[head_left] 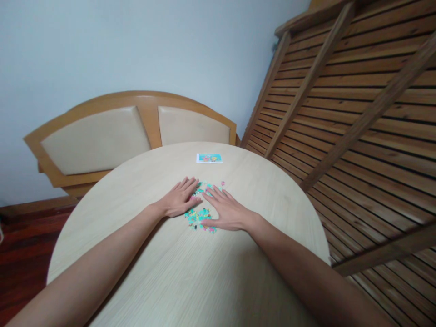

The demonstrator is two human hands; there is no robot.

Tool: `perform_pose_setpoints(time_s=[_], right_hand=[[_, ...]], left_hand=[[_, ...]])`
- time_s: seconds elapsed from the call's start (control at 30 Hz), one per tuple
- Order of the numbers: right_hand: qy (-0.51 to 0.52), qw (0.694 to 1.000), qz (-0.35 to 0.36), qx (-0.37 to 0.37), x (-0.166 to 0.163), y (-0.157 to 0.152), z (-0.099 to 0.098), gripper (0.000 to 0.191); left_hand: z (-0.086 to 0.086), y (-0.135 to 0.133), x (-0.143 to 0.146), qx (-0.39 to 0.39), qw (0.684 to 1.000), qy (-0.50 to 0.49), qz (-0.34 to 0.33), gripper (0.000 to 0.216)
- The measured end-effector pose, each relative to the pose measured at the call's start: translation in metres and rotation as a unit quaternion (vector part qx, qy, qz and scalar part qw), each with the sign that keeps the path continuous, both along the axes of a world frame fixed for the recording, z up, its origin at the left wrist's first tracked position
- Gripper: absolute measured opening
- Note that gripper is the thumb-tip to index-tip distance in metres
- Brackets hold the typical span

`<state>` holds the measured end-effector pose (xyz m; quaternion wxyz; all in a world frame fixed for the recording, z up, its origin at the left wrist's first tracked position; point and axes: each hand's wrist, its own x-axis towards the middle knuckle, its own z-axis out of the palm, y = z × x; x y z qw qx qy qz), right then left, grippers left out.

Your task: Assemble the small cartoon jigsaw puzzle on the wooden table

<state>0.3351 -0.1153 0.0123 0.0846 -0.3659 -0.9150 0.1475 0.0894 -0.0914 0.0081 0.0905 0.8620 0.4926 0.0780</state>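
Note:
Many small jigsaw puzzle pieces [196, 218], mostly turquoise with bits of pink, yellow and black, lie in a loose heap on the round table. My left hand [179, 199] rests palm down at the heap's left side, its fingers stretched out and touching the pieces. On the right side, my right hand [226, 210] also lies palm down, thumb and fingers spread around part of the heap. Both hands cover some of the pieces. A single pink piece [223, 183] sits apart, just beyond my right fingertips.
The pale wooden table [163, 272] has a curved edge. Toward its far side lies a small picture card [209, 158] in turquoise and pink. Behind stands a headboard [153, 118] with cream panels against the wall. Wooden slats [340, 113] lean at the right.

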Motion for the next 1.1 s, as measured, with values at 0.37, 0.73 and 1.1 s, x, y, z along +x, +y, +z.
perform_pose_setpoints(time_s=[0.37, 0.73, 1.1], right_hand=[[-0.015, 0.996, -0.092, 0.008, 0.023, 0.023, 0.000, 0.101], [-0.012, 0.999, -0.032, 0.008, -0.010, 0.055, 0.003, 0.084], [0.006, 0.998, 0.067, 0.000, -0.031, 0.064, 0.001, 0.075]], left_hand=[[0.007, -0.011, 0.004, -0.004, 0.996, 0.037, -0.080, 0.074], [0.010, -0.035, 0.016, -0.068, 0.995, 0.078, -0.003, 0.116], [0.005, -0.008, -0.010, -0.043, 0.994, 0.072, 0.071, 0.102]])
